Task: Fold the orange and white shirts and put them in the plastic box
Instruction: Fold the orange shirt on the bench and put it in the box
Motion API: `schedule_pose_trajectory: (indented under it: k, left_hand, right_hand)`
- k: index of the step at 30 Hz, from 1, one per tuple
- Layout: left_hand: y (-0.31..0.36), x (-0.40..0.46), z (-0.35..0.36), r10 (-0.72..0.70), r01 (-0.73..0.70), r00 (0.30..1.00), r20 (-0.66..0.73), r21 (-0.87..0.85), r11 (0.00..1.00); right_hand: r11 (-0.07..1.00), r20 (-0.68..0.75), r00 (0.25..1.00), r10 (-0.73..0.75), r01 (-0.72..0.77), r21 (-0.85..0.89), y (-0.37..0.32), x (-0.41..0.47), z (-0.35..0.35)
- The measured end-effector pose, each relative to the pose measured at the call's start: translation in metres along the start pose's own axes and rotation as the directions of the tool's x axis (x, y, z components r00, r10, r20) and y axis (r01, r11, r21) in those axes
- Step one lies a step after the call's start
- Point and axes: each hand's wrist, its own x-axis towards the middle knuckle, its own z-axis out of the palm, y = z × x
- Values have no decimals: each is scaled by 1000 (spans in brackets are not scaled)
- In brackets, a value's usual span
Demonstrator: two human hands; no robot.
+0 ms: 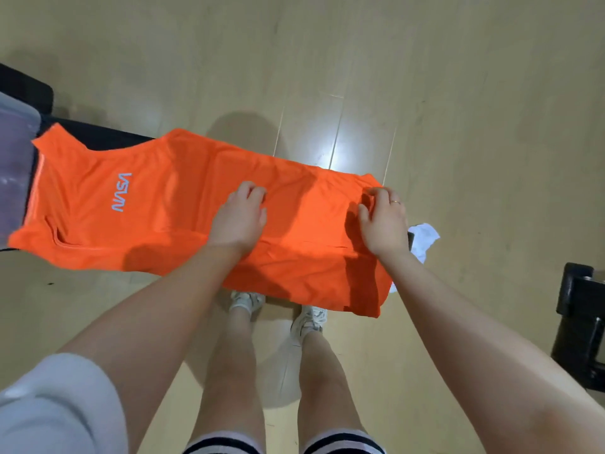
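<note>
An orange shirt (157,204) with a pale NASA logo lies spread lengthwise over a narrow dark bench, its sides folded in. My left hand (240,217) rests on the middle of the shirt with its fingers curled into the cloth. My right hand (384,221) pinches the shirt's right end near the hem. A white shirt (424,239) peeks out from under that end, mostly hidden. The clear plastic box (13,165) stands at the far left, partly under the shirt's collar end.
Pale wooden floor (327,60) lies all around. A black bench (98,139) carries the shirt. A black object (579,322) stands at the right edge. My legs and white shoes (278,309) are right below the bench.
</note>
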Motion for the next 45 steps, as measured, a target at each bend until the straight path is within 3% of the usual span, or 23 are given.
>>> schedule_pose_trajectory:
  k: [5,10,15,17,21,26,29,32,35,41,43,45]
  left_hand:
    - [5,73,-9,105,-105,994,12,128,986]
    - [-14,136,-6,30,-93,962,271,220,971]
    - [-27,163,-21,-47,-74,810,584,182,981]
    - [-30,166,-32,-14,-116,771,637,162,980]
    - [-44,166,-51,37,-178,785,618,167,970]
    - [-46,167,-76,61,-167,852,520,158,973]
    - [-26,171,-87,105,-154,929,356,111,982]
    - [-16,169,-88,189,-220,953,236,112,969]
    - [-22,157,-81,250,-311,930,270,212,926]
    - [-41,94,-67,214,-313,920,327,290,904]
    - [-46,68,-60,213,-311,926,310,312,898]
    - [-51,43,-49,168,-247,950,265,303,920]
  right_hand:
    - [995,102,990,101,-100,-10,-12,61,-2]
    - [946,337,884,325,-300,-125,-21,103,12]
    - [952,411,882,229,-290,92,-23,117,8]
    - [961,461,870,175,-253,112,-25,116,-4]
    - [993,508,853,118,-114,-40,-20,115,-25]
    - [986,215,968,126,-98,-136,-17,111,-37]
    - [978,20,983,182,-179,-112,-19,109,-46]
    - [989,-71,990,122,-127,-80,-19,105,-55]
    - [991,-2,1000,-20,20,-132,-16,87,-55]
    - [912,134,966,-221,254,-323,1,28,-40]
    - [870,165,964,-209,260,-419,8,13,-35]
    - [858,193,976,-98,181,-480,10,0,-31]
